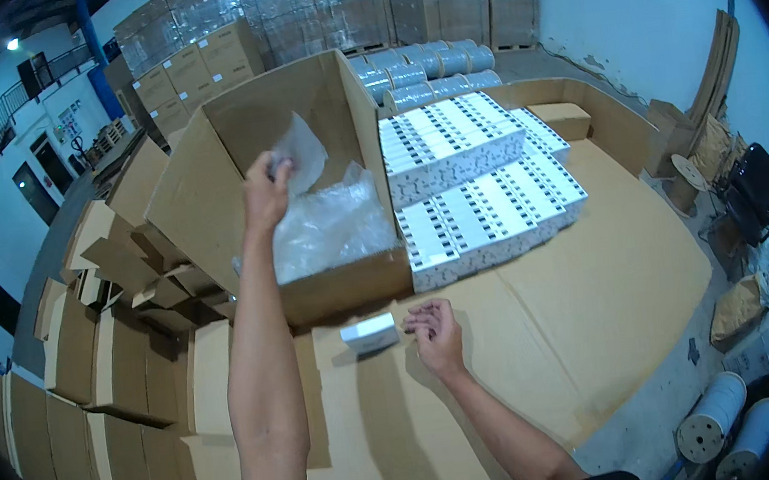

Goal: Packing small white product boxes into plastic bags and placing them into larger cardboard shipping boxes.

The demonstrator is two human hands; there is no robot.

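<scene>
Warehouse hall, bench [595,283] topped with brown cardboard. My left grip [265,194] is closed on a thin translucent plastic bag [306,153], its free part standing up beyond the fingers. My right grip [436,339] is empty, fingers loosely curled and parted.

Step, my read: fetching a bag for the small white box [370,334], which sits on the bench just left of my right fingertips; contact can't be told. Next move probably calls for bringing the bag back to the box, right fingers closing on the box while the left keeps the bag's edge.

Pose: left forearm [266,374] nearly straight, reaching far forward over the open carton [343,286]; right forearm [517,432] angled inward from lower right, hand low near the bench.

Farther out: pile of plastic bags [332,231] in the carton, below and right of my left grip; stacked white boxes [456,162] ahead and right of my right grip; brown cartons [121,361] left of my left forearm; wrapped reels [432,71] well beyond both grips.
</scene>
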